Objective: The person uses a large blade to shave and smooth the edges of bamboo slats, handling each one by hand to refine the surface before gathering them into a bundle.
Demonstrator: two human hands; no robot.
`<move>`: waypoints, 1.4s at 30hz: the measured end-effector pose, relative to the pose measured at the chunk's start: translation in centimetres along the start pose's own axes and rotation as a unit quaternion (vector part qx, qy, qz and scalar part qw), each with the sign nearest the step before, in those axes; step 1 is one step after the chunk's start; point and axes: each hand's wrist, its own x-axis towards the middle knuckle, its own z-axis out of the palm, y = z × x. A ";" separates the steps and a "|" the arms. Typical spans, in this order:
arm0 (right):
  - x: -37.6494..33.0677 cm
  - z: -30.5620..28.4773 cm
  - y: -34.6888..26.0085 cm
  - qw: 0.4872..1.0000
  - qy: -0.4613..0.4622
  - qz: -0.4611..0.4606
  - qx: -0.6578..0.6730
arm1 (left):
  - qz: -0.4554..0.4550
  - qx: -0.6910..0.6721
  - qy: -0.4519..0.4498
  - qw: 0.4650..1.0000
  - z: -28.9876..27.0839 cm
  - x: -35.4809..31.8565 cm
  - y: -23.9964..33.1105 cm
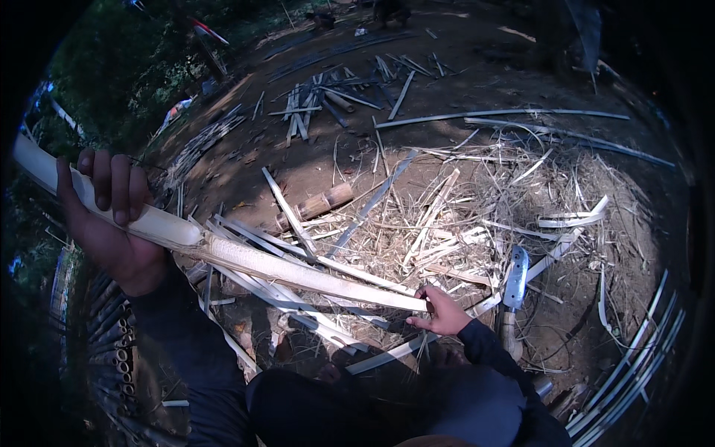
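A long pale split bamboo piece (pixel 298 274) slants across in front of me, from upper left down to the middle right. A node with a rounded edge shows partway along its hollow inner face. My left hand (pixel 112 212) is closed around its raised left part, fingers over the top. My right hand (pixel 445 313) pinches the lower right end between thumb and fingers. To the right of that hand a broad-bladed knife (pixel 515 276) with a wooden handle lies on the ground.
Shavings and split strips (pixel 439 231) litter the ground ahead. A short bamboo section (pixel 320 205) lies beyond the held piece. Farther off is a pile of slats (pixel 320 104). Long strips (pixel 633 372) lie at right, and stacked bamboo poles (pixel 119 357) at lower left.
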 end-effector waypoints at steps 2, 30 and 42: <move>-0.6 -1.2 0.3 0.995 0.093 -0.030 0.026 | 0.030 0.021 -0.048 0.998 2.2 1.1 1.5; -18.1 -3.4 6.9 0.786 0.462 0.352 0.214 | 0.216 0.119 0.028 0.969 3.7 0.6 3.2; -10.7 -2.7 -5.5 0.908 0.365 0.185 0.091 | 0.107 0.105 0.134 0.980 10.4 -0.3 -16.2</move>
